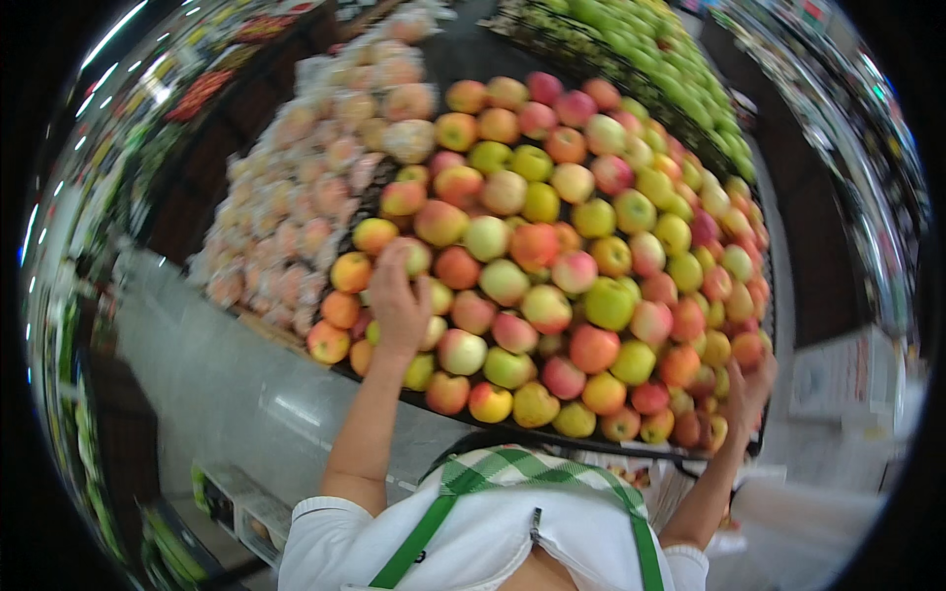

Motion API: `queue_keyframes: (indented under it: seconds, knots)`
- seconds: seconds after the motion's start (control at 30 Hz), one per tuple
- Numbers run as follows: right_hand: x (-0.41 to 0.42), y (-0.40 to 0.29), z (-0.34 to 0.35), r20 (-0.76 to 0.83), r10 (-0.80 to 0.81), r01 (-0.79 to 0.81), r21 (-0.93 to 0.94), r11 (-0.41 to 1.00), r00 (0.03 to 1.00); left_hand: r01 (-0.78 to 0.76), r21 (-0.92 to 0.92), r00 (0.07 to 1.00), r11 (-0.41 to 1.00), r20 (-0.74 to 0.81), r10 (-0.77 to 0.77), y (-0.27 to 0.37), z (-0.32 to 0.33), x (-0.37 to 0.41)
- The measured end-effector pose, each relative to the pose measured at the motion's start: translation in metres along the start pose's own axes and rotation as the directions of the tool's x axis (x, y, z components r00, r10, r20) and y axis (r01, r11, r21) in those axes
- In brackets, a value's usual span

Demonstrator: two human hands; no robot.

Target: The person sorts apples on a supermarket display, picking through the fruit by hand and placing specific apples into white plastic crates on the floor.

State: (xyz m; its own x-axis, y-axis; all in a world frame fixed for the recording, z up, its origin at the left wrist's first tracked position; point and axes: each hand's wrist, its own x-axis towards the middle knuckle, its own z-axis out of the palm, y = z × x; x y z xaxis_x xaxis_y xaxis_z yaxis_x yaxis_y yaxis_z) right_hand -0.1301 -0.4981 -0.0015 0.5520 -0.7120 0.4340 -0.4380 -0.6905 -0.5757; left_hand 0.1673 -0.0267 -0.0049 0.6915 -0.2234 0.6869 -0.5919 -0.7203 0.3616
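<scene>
A large heap of loose red, orange and yellow-green apples fills the display in front of me. Near its left side, my left hand has its fingers and thumb around a pale yellow-green apple. Orange-red apples lie just left of that hand. At the heap's right edge, my right hand grips a red-orange apple, its thumb on the near side. More apples sit below and beside it; the far fingers are partly hidden.
Fruits in clear plastic wrap are piled to the left. Green apples form another bank at the back right. The display's black front edge runs close to my body. Grey floor shows at left, and a white box stands right.
</scene>
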Motion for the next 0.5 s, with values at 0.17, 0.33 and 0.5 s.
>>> queue_keyframes:
  seconds: [0.17, 0.33, 0.5]
  knots:
    - [0.042, -0.123, 0.042, 0.096, -0.071, 0.023, 0.432, 0.901, 0.993, 0.058, -0.061, 0.998, 0.996, 0.011, -0.057, -0.002, -0.012, 0.009]
    - [0.041, -0.284, 0.12, 0.513, -0.335, -0.225, 0.751, 0.62, 0.79, -0.101, 0.073, 0.993, 0.992, 0.073, 0.095, -0.019, -0.023, 0.091]
    - [0.04, -0.37, 0.18, 0.573, -0.389, -0.33, 0.779, 0.533, 0.721, -0.302, -0.094, 0.843, 0.949, 0.438, 0.311, -0.066, -0.003, 0.136]
